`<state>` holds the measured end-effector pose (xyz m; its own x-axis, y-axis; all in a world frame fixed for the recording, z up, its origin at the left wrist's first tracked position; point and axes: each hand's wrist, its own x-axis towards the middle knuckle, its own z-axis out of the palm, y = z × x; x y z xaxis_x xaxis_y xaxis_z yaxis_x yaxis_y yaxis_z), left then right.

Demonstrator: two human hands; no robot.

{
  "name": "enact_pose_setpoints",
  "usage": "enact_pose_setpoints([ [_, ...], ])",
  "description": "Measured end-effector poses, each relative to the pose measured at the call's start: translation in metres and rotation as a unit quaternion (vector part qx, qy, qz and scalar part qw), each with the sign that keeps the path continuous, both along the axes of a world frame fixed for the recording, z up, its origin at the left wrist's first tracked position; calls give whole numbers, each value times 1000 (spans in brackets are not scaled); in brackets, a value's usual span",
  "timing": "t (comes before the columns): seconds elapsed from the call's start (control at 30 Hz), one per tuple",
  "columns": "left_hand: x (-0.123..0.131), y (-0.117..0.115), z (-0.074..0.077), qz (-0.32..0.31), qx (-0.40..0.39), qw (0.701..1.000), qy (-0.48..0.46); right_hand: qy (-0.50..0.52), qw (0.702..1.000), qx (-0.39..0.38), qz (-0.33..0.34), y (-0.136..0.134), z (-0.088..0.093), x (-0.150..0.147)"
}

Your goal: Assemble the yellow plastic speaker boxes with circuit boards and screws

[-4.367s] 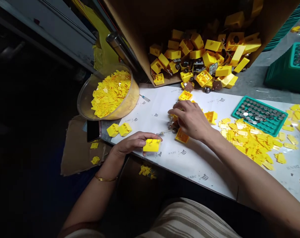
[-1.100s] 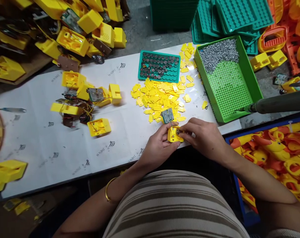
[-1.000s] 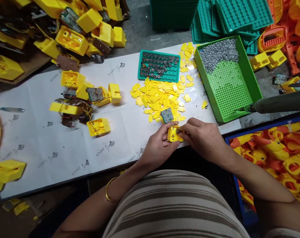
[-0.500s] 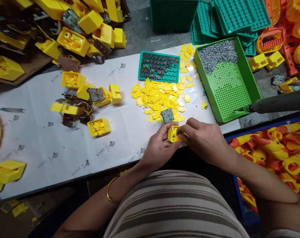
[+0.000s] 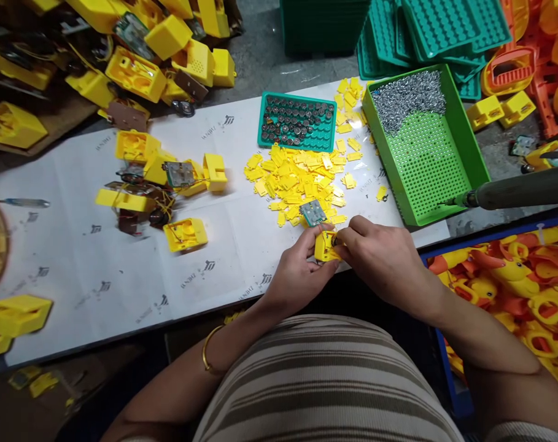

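Just over the near edge of the table, my left hand (image 5: 301, 270) is closed around a small yellow plastic housing (image 5: 323, 247), its open side facing up. A green circuit board (image 5: 312, 212) sits just beyond my left fingertips, apparently wired to the housing. With fingers pinched, my right hand (image 5: 377, 258) presses a small dark round part (image 5: 335, 240) at the housing's right side; the fingers partly hide it. Beyond the board spreads a heap of flat yellow plastic pieces (image 5: 292, 175). Dark round parts fill most of a teal tray (image 5: 325, 140) behind the heap.
A green basket (image 5: 437, 159) holding silver screws (image 5: 410, 98) stands right, with an electric screwdriver (image 5: 522, 190) reaching over it. Wired yellow housings (image 5: 185, 235) lie left on the papered table (image 5: 232, 258). A blue crate (image 5: 451, 380) of yellow-orange toy parts stands at lower right.
The whole view has shifted slightly. Both hands keep their hold at the yellow housing, which is turned a little; the right fingers still pinch at its right side.
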<state>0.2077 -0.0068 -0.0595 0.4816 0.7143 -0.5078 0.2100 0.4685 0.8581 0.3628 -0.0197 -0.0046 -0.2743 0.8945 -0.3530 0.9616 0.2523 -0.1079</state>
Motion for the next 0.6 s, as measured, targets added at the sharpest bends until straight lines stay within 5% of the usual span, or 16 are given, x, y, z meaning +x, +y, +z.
enact_pose_setpoints([
  [0.3,0,2,5,27,-26,999,-10,25,999,19,-14,-1,-1,2],
  [0.43,0,5,7,60,-113,989,-72,144,986,12,-80,-2,-17,11],
  [0.6,-1,6,8,60,-116,988,-88,280,950,24,-135,-4,-25,18],
])
